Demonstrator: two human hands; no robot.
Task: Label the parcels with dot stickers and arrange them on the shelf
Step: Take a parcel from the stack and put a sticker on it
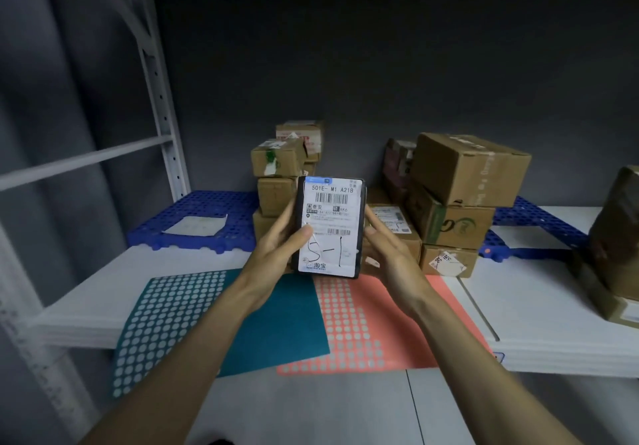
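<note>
Parcel (330,227), small, dark-wrapped, with a white shipping label (331,218) facing the camera and "5-1" handwritten low on it, was held upright above the front of the white shelf (539,310). Left hand (276,240) gripped its left edge, thumb laid across the label face. Right hand (387,247) cupped the right edge, fingers curled behind; both hands were closed on the parcel, neither free.

Below the hands lay two dot sticker sheets: teal sheet (193,316) to the left, coral sheet (366,327) to the right, the teal overlapping the coral's left part. Many dots on both appeared already peeled off, so live dots had to be told from bare backing.

Behind, cardboard boxes (460,189) stood stacked in two groups, partly on blue plastic grid mats (207,216).

No dot was visible on the label face; I judged the step in hand to be reading the label before choosing a colour. To do it well: keep the left hand's hold, free the right to peel one dot, and press it on a clear patch of label away from barcodes and handwriting. Firm rub, since the wrap looked glossy. Then set it beside the stacks, label outward.
</note>
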